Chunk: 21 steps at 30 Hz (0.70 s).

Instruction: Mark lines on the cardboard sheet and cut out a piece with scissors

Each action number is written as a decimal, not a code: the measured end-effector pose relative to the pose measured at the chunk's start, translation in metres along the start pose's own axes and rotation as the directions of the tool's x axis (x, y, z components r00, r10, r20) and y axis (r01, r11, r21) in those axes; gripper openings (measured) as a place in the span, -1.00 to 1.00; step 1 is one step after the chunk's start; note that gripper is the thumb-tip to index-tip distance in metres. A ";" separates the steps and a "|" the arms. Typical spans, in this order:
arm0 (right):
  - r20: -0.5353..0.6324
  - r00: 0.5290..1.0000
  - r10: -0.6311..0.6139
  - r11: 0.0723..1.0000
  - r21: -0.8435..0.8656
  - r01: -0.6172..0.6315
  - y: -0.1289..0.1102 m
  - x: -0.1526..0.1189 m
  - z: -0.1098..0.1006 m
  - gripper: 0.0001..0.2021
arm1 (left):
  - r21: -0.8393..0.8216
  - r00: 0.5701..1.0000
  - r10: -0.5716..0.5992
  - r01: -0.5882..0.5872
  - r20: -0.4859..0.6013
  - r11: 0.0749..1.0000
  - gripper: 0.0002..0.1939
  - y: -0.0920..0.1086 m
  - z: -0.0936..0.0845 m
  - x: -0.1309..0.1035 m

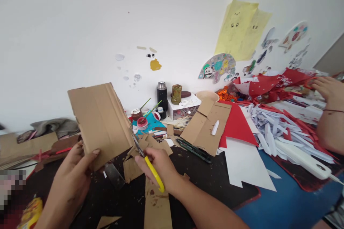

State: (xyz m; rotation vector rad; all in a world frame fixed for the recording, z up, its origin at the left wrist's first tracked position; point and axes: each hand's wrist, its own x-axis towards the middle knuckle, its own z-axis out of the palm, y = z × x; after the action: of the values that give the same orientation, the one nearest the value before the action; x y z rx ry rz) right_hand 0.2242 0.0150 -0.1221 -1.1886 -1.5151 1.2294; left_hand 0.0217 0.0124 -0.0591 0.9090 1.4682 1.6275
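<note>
My left hand (76, 171) grips a brown piece of cardboard (103, 121) by its lower left edge, thumb on the front face. The cardboard is held up, tilted, above the dark mat. My right hand (161, 166) is closed round the yellow handles of a pair of scissors (150, 171). The blades point up and left, at the cardboard's right edge; part of them is hidden behind that edge. Under my hands lie cardboard scraps (134, 170) and a long cardboard strip (158, 207).
A black thermos (161, 96) and red paint pots (142, 123) stand near the wall. Cut cardboard (206, 125), red paper (238, 123) and white paper (247, 164) lie to the right, beyond them a white glue gun (303, 159). Another person's hand (329, 87) is at far right.
</note>
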 end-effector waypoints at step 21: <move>0.254 0.967 0.019 0.963 0.254 -0.086 -0.003 -0.006 0.000 -0.44 | 0.081 0.986 -0.155 0.150 0.061 0.985 -0.01 -0.014 -0.023 0.010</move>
State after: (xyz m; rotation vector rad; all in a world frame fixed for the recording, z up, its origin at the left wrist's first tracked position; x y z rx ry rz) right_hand 0.2246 0.0092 -0.1199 -0.9297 -1.4472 1.6110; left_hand -0.0025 0.0114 -0.0746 0.8622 1.5237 1.4257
